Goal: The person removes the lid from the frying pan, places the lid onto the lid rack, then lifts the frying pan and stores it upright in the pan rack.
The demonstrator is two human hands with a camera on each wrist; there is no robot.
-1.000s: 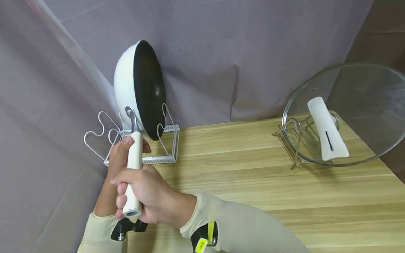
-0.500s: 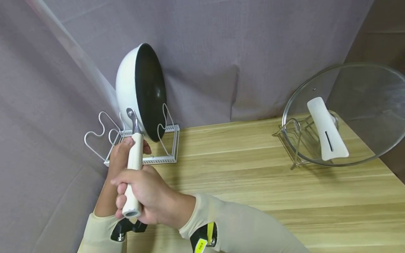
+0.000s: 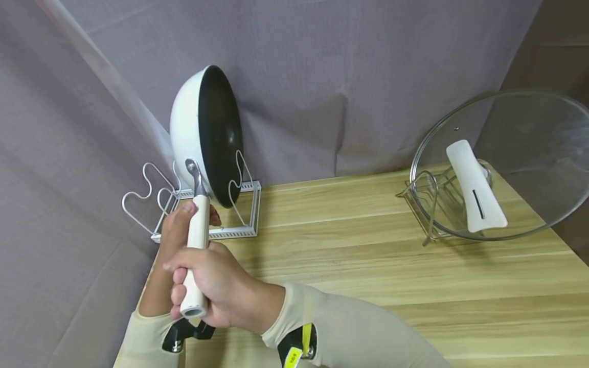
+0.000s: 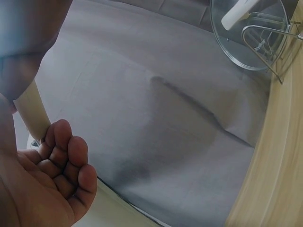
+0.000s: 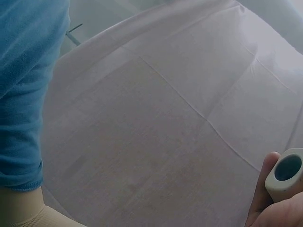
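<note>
A white wok (image 3: 186,120) with a black inside stands on edge, its bowl at the white wire rack (image 3: 232,233). My right hand (image 3: 221,283) grips the rear of its cream handle (image 3: 198,230), fingers curled round it. Nearer the bowl, my left hand (image 3: 174,227) holds the handle, thumb on one side and fingertips on the other. In the left wrist view the curled left fingers (image 4: 71,161) lie beside the handle. The handle's hollow end (image 5: 288,168) shows by the right hand in the right wrist view. Whether the bowl rests fully on the rack, I cannot tell.
At the right of the wooden table (image 3: 331,255), a glass lid (image 3: 529,133) with a white handle leans in a metal wire stand (image 3: 430,209). Grey curtains (image 3: 294,92) hang behind and at the left. The rack's wavy wire dividers (image 3: 138,194) stick up beside the wok.
The wok has sunk slightly and shifted a little to the right. Both hands keep their hold and have moved only slightly right with it. The lid stays where it was.
</note>
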